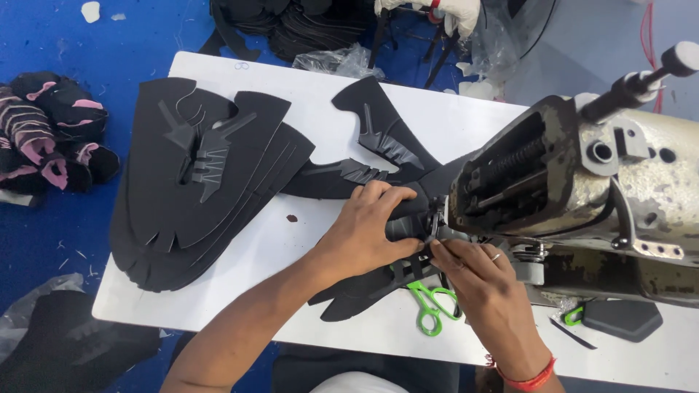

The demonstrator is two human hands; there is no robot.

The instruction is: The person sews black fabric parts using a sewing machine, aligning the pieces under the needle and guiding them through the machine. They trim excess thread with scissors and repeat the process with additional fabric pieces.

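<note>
Black shoe-upper panel lies under the sewing machine needle at three o'clock on the white table, the left hand pressed flat on it, fingers barely spread. The right hand, at five o'clock, pinches its edge with fingers nearly closed; fingertips so near the needle risk a puncture, and uneven pressure could skew the seam.

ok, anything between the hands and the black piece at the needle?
Nothing visible. The left hand lies flat on the black shoe upper piece, and the right hand pinches it beside the sewing machine head. The green scissors lie under the right hand, clear of the piece.
</note>
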